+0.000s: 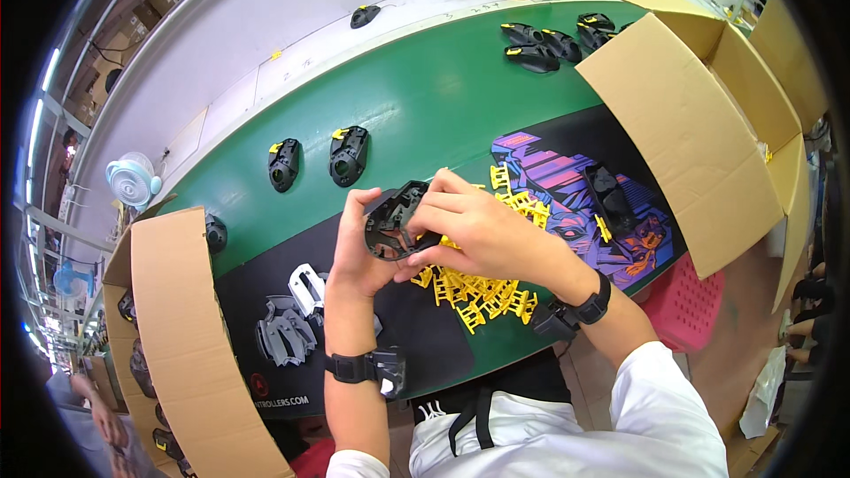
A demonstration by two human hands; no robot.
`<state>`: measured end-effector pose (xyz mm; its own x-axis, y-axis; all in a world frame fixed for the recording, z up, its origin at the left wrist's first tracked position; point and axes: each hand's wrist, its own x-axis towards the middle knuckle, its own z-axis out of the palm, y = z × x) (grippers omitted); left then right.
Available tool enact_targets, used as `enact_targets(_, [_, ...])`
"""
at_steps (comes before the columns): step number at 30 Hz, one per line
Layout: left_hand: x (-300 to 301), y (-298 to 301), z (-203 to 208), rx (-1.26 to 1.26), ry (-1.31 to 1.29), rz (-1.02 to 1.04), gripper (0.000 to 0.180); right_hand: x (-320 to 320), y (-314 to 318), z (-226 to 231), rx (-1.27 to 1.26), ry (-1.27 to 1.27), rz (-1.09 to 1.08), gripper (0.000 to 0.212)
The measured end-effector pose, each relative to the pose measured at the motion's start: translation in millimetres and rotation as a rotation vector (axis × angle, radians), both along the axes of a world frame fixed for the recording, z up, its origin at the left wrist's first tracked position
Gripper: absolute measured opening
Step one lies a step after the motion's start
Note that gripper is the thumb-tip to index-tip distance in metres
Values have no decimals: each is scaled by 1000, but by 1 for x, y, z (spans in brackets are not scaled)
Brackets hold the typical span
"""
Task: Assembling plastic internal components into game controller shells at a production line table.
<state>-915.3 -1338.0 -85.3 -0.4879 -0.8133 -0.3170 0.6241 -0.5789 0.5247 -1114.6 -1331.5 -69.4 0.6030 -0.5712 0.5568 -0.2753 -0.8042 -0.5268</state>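
Observation:
My left hand [354, 252] grips a black plastic shell [387, 219], shaped like a computer mouse housing, tilted with its hollow inside toward me. My right hand [465, 221] is closed over the shell's right side, its fingers reaching into the hollow. Whether those fingertips also hold a small part is hidden. Under and beside my right hand lies a loose heap of yellow plastic clips [482, 296]. Left of my left wrist are grey plastic pieces [285, 334] and a white one [307, 289] on a black mat [425, 350].
Two black housings with yellow parts [348, 157] [283, 165] stand on the green table [407, 88]; several more [533, 57] sit far right. A black tray-like part [609, 197] rests on the patterned mat [567, 177]. Cardboard boxes [181, 336] [677, 124] flank me. A pink basket [686, 305] stands below right.

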Motion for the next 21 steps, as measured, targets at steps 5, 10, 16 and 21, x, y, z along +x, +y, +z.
enact_targets(5, [17,-45,2,-136,-373,20,44,-7,-13,-12,-117,-34,-25,29])
enact_targets(10, [9,-123,-17,-791,-1822,84,73,-57,-39,-26,68,115,-355,30])
enact_targets(16, [-43,-180,-7,-966,-2449,-614,71,-52,-43,-53,-11,168,-378,41])
enact_targets(21, [-101,-267,2,-1337,-2178,-680,69,-40,-45,-61,43,242,-399,34])
